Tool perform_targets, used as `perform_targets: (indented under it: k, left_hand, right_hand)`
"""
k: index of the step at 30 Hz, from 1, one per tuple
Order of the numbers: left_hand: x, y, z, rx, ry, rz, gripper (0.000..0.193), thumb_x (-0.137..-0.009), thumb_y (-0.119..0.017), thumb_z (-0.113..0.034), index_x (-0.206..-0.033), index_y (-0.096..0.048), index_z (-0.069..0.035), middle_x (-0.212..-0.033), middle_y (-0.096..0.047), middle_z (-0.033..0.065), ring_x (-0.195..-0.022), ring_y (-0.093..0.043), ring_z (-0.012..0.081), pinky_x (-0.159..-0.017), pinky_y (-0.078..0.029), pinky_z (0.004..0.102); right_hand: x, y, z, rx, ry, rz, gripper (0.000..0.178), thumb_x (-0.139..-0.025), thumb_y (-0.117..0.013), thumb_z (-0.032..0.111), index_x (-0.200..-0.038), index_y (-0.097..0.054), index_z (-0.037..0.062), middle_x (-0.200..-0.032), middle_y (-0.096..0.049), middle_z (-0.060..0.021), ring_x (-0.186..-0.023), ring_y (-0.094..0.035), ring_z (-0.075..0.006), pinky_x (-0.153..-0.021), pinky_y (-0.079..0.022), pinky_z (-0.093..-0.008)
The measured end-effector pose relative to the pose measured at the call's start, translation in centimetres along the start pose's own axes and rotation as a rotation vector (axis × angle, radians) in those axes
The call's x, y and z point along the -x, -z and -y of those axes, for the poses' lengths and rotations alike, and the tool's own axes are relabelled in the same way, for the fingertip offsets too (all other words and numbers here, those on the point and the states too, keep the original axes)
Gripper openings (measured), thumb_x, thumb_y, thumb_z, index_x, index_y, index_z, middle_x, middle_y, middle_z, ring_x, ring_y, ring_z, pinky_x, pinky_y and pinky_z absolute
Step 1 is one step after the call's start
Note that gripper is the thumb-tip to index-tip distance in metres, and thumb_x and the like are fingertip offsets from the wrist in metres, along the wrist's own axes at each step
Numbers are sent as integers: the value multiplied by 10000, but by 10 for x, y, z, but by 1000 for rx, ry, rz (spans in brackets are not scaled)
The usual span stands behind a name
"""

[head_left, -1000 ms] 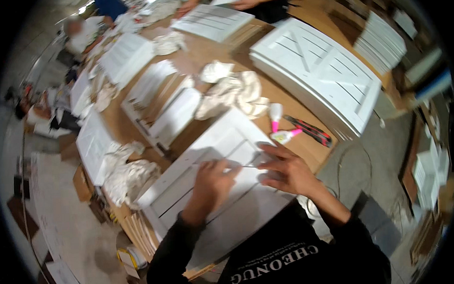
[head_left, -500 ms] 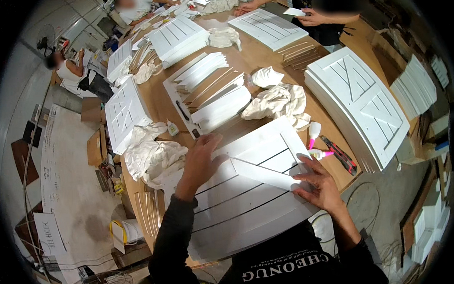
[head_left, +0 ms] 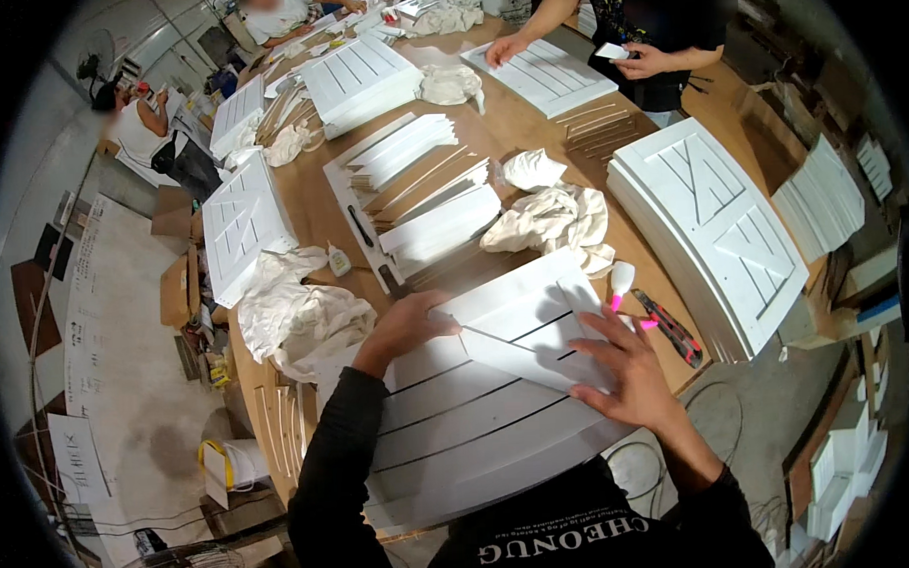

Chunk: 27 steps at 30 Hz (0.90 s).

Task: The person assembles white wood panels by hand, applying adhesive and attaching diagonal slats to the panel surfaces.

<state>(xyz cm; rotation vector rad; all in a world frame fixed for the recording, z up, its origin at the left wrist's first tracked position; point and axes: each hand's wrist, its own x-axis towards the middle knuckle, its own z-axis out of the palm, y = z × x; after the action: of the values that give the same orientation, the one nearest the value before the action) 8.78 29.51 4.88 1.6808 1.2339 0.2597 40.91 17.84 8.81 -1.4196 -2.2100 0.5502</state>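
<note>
A white grooved panel (head_left: pixel 460 439) lies in front of me at the table's near edge. Across its grooves runs a white diagonal strip (head_left: pixel 512 360). My left hand (head_left: pixel 406 328) is at the strip's upper left end, fingers extended and thumb near its tip. Over the strip's lower right end spreads my right hand (head_left: pixel 626 370), its fingers apart on the panel and the thumb at the strip. Just beyond that hand are a white glue bottle (head_left: pixel 622 277) with a pink tip and a red and black utility knife (head_left: pixel 671 328).
Stacked white panels (head_left: pixel 708 225) stand to the right. Crumpled cloths (head_left: pixel 547 221) and a tray of white strips (head_left: pixel 443 229) lie ahead; another cloth (head_left: pixel 300 314) and a small glue bottle (head_left: pixel 339 260) are left. A co-worker's hand (head_left: pixel 506 50) reaches over a far panel.
My left hand has come lower and closer to the strip's upper end. My right hand has shifted slightly left, its fingers spreading wider. Across the table, the co-worker's reaching hand is now over a panel.
</note>
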Motion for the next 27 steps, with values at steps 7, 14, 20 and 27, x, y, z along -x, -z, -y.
perform_targets:
  k: [7,14,20,27]
  left_hand:
    - [-6,0,6,-46,-87,-14,492,-729,-741,-258,-1123,-607,4,-1061,-646,112,-982,-592,214,-870,-435,309]
    - [-8,0,21,-39,-143,-21,480,-787,-686,-313,-1116,-610,28,-1027,-662,151,-958,-613,245,-863,-443,323]
    - [-12,1,27,13,-97,-15,466,-825,-641,-326,-1132,-607,23,-1039,-660,159,-951,-609,246,-869,-440,324]
    - [-9,1,19,25,-171,4,378,-759,-674,-310,-981,-650,-4,-914,-664,163,-855,-610,309,-774,-457,357]
  right_hand:
    - [-56,-46,0,74,248,116,475,-704,-762,338,-1100,-628,112,-1239,-565,-71,-1203,-499,-271,-1012,-378,-470]
    - [-61,-65,6,165,247,128,469,-690,-772,337,-1097,-636,147,-1209,-581,-52,-1215,-489,-272,-1016,-377,-479]
    - [-61,-65,5,150,256,148,434,-687,-780,324,-1068,-652,159,-1212,-578,-51,-1217,-488,-282,-1009,-381,-491]
    - [-61,-59,9,104,266,151,419,-689,-783,322,-1057,-664,162,-1238,-566,-55,-1227,-476,-297,-1013,-372,-497]
